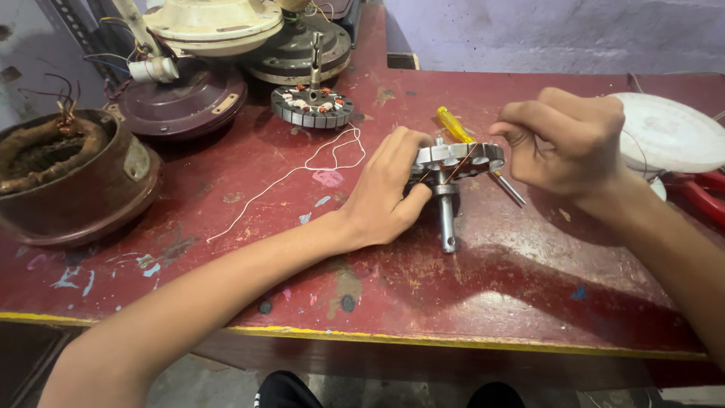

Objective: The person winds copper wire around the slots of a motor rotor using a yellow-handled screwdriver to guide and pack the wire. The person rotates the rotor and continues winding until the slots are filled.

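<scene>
My left hand [384,193] grips a round metal fan stator [459,156] with a steel shaft [447,219] that points toward me over the dark red table [483,295]. Thin copper wire runs across the stator's slots. My right hand [566,140] is just right of the stator, fingers pinched shut on the fine copper wire. A yellow-handled screwdriver [453,125] lies under and behind the stator.
A second wound stator [312,106] stands behind. A white string [302,170] trails across the table. Fan motor housings [181,98] and a large brown wound coil casing [72,177] sit at left. A white fan cover [668,132] and red-handled pliers [706,196] lie at right.
</scene>
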Motion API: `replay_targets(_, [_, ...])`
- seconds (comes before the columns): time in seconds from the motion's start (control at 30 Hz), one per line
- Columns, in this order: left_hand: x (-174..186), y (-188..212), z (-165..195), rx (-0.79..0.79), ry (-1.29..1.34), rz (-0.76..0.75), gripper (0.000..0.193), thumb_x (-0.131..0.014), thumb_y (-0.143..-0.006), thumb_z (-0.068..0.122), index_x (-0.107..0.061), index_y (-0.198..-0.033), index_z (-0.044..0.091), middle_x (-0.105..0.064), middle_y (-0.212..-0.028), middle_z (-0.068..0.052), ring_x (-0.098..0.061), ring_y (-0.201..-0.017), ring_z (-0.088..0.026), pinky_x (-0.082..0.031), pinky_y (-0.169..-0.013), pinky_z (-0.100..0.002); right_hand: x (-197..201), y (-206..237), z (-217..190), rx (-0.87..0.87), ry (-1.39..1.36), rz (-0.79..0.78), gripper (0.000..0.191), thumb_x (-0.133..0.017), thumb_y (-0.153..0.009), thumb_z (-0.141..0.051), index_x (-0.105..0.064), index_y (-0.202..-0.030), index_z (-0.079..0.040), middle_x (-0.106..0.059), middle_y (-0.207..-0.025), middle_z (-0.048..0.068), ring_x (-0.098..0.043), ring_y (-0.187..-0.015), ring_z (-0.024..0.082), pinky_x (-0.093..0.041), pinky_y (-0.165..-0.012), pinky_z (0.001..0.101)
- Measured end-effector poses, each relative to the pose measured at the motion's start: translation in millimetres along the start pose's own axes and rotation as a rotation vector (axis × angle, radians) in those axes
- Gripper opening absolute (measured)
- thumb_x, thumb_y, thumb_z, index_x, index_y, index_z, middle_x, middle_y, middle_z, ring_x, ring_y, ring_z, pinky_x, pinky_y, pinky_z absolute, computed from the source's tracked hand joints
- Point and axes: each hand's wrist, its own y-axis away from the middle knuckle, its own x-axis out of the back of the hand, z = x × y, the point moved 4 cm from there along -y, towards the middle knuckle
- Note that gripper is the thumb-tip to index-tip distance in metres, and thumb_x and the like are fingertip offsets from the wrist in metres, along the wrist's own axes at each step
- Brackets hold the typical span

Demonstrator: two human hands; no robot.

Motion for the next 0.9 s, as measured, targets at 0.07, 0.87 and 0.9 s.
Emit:
replay_targets(0.07, [1, 0, 1, -0.014, -0.029, 0.003, 0.041, -0.057, -0.086, 0.010, -0.048, -0.124, -0.002, -0.051, -0.112, -0.022, -0.054, -0.108, -0.041, -0.045, -0.097, -0.048, 0, 1, 0, -0.038, -0.050, 0.003, 0.014, -0.072, -0.106, -0.006, -0.074, -0.093, -0.001, -0.066, -0.072, 0.006, -0.052, -0.052, 0.006, -0.037, -0.044, 0.0209])
replay_targets(0.87, [0, -1, 5, -0.079, -0.205, 0.012, 0.050, -0.067, -0.083, 0.015, -0.048, -0.127, 0.000, -0.053, -0.109, -0.019, -0.056, -0.100, -0.039, -0.045, -0.088, -0.048, 5, -15, -24, -0.502, -0.301, -0.016, 0.009, -0.083, -0.099, -0.004, -0.077, -0.097, 0.001, -0.060, -0.070, 0.001, -0.045, -0.057, 0.003, -0.032, -0.049, 0.0197])
replay_targets(0.9, [0, -1, 5, -0.076, -0.203, 0.013, 0.050, -0.067, -0.083, 0.015, -0.048, -0.127, 0.000, -0.053, -0.109, -0.019, -0.056, -0.100, -0.039, -0.045, -0.088, -0.048, 3, -14, -24, -0.512, -0.316, -0.003, 0.009, -0.083, -0.099, -0.005, -0.077, -0.097, 0.001, -0.060, -0.071, 0.001, -0.047, -0.060, 0.002, -0.034, -0.051, 0.0191])
